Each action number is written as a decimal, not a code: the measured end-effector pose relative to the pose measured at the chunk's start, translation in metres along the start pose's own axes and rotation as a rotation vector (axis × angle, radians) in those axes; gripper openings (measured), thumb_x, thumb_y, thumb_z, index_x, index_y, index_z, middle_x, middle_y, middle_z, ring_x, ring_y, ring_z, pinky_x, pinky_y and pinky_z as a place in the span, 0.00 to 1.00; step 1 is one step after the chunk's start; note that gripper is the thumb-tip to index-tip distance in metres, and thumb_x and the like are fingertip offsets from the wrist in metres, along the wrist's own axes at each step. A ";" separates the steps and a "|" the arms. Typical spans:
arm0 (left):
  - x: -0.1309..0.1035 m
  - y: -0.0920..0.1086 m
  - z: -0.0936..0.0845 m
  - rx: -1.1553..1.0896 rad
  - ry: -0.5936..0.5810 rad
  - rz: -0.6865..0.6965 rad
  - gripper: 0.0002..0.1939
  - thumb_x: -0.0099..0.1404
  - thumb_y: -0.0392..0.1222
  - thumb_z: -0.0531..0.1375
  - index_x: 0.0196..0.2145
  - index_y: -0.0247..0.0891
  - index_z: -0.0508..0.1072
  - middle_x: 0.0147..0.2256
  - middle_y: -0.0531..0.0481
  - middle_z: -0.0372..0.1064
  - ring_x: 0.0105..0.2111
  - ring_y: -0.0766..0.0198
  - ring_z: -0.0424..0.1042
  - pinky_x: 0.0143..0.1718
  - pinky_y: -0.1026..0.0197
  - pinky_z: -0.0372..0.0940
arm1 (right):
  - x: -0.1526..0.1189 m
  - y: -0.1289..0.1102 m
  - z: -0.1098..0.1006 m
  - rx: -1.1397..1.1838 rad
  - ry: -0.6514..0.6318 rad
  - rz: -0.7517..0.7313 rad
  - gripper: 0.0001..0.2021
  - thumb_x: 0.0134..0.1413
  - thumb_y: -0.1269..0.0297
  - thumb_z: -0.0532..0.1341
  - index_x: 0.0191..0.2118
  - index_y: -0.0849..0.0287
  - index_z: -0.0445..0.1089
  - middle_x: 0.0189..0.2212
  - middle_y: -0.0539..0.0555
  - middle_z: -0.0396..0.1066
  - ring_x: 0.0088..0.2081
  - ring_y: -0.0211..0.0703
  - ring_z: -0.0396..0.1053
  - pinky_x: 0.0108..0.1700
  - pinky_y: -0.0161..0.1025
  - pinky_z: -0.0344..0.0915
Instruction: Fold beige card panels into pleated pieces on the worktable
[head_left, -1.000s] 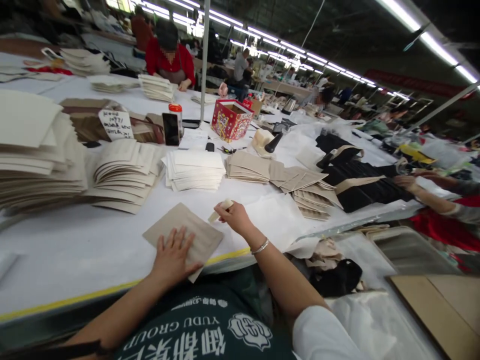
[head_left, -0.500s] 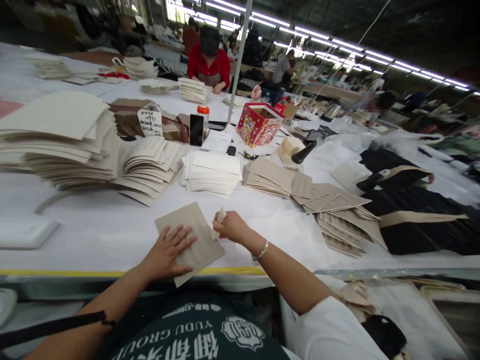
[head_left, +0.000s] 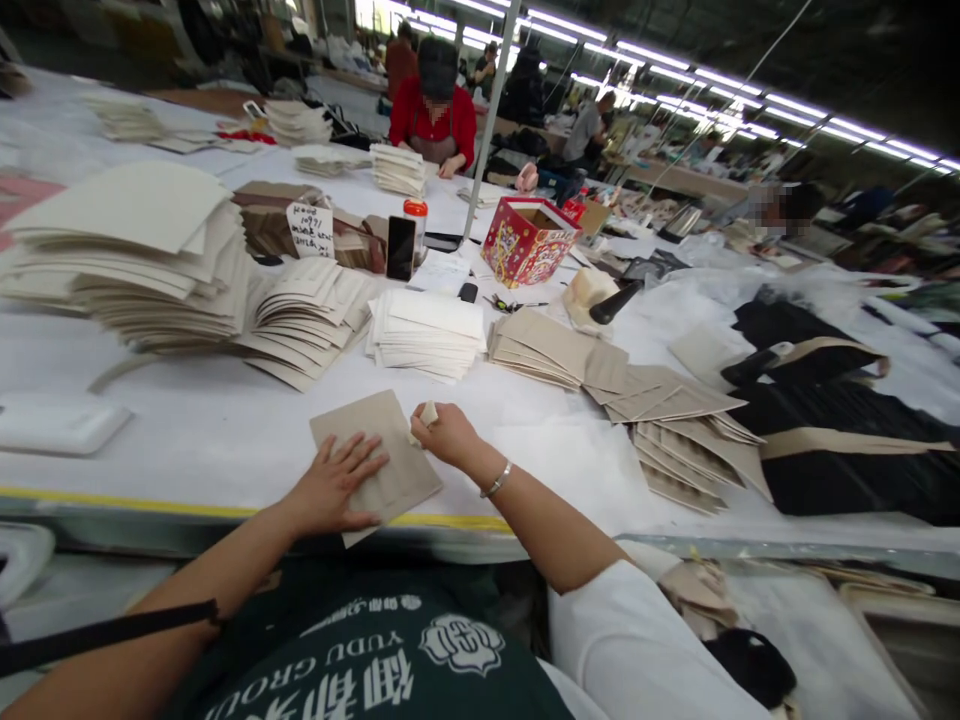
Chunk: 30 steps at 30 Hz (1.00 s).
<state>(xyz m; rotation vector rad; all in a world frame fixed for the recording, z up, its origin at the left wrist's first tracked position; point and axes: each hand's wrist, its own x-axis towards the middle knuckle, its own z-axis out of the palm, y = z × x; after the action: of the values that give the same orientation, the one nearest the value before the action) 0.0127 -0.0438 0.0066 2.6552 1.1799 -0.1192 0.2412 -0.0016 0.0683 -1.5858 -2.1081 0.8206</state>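
Note:
A beige rectangular panel (head_left: 397, 470) lies slanted near the table's front edge. My left hand (head_left: 341, 483) rests flat on its left half, fingers spread. At the panel's right edge, my right hand (head_left: 448, 432) is closed around a small cream-coloured flat piece (head_left: 428, 414), whose exact kind I cannot make out. The tip of that piece sticks up above the fingers, and its lower part comes down by the panel's edge. A stack of white sheets (head_left: 426, 330) sits just beyond my hands, with a fanned stack of beige panels (head_left: 536, 348) to its right.
Tall stacks of cream panels (head_left: 142, 250) stand at the left. A red patterned box (head_left: 529, 243), a phone (head_left: 400, 248) and a black-handled brush (head_left: 616, 301) lie farther back. Black material (head_left: 847, 450) covers the right side. A person in red (head_left: 435, 115) works across the table.
My right hand, with the cream piece, has moved slightly left and up along the panel's right edge. The left hand stays flat on the panel. The whole view has shifted a little.

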 end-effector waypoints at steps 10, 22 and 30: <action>0.005 -0.026 -0.024 0.005 -0.074 0.148 0.42 0.49 0.61 0.61 0.60 0.51 0.57 0.64 0.42 0.43 0.63 0.41 0.44 0.58 0.35 0.39 | -0.094 -0.001 0.018 0.348 -0.083 0.243 0.07 0.52 0.68 0.53 0.26 0.58 0.65 0.15 0.46 0.65 0.19 0.35 0.68 0.23 0.28 0.61; -0.015 -0.047 0.005 -0.014 0.086 -0.044 0.52 0.48 0.66 0.58 0.63 0.35 0.50 0.64 0.34 0.43 0.63 0.45 0.46 0.60 0.41 0.36 | 0.008 -0.003 0.026 0.316 0.183 0.307 0.04 0.52 0.67 0.57 0.30 0.58 0.69 0.23 0.50 0.71 0.24 0.37 0.72 0.29 0.32 0.67; -0.019 -0.046 0.008 -0.056 0.093 0.024 0.41 0.55 0.63 0.55 0.61 0.39 0.56 0.62 0.40 0.50 0.62 0.50 0.48 0.61 0.45 0.36 | 0.028 0.011 0.022 0.335 0.001 0.167 0.04 0.51 0.67 0.59 0.33 0.59 0.71 0.21 0.49 0.69 0.24 0.36 0.69 0.28 0.32 0.66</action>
<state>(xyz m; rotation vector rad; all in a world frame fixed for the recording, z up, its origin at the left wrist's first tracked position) -0.0341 -0.0297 -0.0056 2.6511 1.1603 0.0416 0.2276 0.0226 0.0436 -1.5876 -1.7407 1.1595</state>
